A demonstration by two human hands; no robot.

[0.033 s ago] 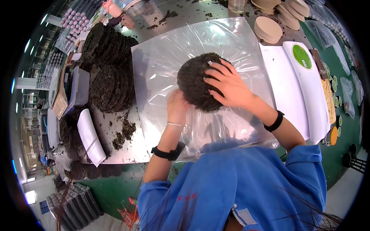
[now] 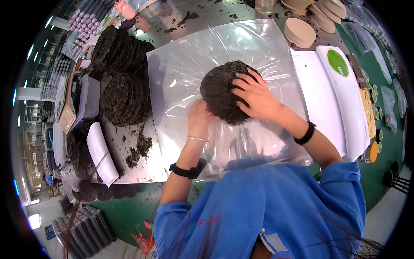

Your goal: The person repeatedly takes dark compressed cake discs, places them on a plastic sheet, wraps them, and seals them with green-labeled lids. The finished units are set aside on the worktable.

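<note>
A round, dark, rough-surfaced cake of what looks like dried seaweed [image 2: 220,88] is held over a clear plastic sheet [image 2: 181,142] in front of me. My right hand [image 2: 256,99] grips its right side, the spread fingers bent over the top face. At its lower left edge is my left hand [image 2: 200,116], with fingers curled in against the rim. The left fingertips are partly hidden. The cake's underside does not show.
Stacks of similar dark cakes [image 2: 125,97] stand left of the sheet, beside crumbs [image 2: 140,151] and a grey plastic box [image 2: 89,97]. White sheets with a green label [image 2: 337,63] lie at right. Tan discs [image 2: 300,33] are piled far right.
The cake has shifted slightly right and its surface looks sharper than before. My right fingers have drawn slightly right and curled a little more. My left hand has barely moved.
</note>
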